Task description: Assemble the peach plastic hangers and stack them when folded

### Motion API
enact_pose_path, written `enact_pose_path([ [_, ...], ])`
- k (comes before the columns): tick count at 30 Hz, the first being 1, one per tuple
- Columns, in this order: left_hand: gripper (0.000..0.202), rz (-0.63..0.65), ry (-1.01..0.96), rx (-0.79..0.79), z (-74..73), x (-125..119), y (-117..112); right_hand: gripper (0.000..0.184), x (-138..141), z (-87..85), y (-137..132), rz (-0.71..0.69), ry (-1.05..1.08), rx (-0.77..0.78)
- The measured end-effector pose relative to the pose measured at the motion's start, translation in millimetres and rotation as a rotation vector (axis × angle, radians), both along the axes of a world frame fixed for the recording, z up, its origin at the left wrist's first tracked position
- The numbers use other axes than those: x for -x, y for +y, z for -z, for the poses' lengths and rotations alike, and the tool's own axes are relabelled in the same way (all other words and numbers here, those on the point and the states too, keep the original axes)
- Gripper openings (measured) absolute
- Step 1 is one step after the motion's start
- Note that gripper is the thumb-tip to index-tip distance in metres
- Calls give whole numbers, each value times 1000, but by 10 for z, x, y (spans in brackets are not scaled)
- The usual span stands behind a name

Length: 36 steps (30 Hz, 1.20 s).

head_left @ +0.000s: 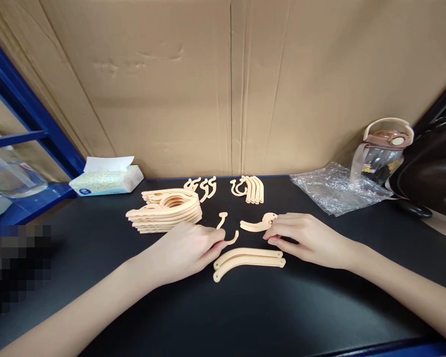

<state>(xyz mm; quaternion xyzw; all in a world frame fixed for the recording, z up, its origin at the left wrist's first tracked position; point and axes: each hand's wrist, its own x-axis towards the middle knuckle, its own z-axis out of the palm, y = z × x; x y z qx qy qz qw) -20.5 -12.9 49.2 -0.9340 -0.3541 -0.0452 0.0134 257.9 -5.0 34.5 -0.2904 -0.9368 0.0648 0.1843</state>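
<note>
My left hand (pixel 198 245) is closed in a pinch on a small beige hook (pixel 232 239). One end of the hook, with a flat tip, rises above the fingers and its curved end points right. Across from it my right hand (pixel 301 238) pinches the rounded end of a short beige hanger piece (pixel 256 225), whose other end points left. Two curved beige hanger arms (pixel 250 260) with holes at their ends lie side by side between and below the hands. Beyond my left hand sits a stack of folded beige hangers (pixel 167 213).
Loose hooks (pixel 204 188) and several curved arms (pixel 255 189) lie along the back of the black table (pixel 245 317). A tissue pack (pixel 106 178) is at back left. Clear plastic wrap (pixel 327 191) and a drink bottle (pixel 382 153) stand at back right, before a cardboard wall (pixel 171 89).
</note>
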Motion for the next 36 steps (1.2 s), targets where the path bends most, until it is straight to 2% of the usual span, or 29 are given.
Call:
enact_pose_path([
  [5,22,-7,-45,-19,57,10,48,20,-4,-2,15,15,10,-5],
  [11,18,73,-124,-48,116,4,60,19,-23,7,50,40,22,-33],
  [17,20,106,-141,-69,105,2,70,20,-40,24,80,70,19,-50],
  [25,22,70,-118,-37,132,36,104,20,-54,43,119,148,-14,-61],
  [36,22,108,-121,-60,113,12,70,18,-44,58,125,131,-21,-18],
])
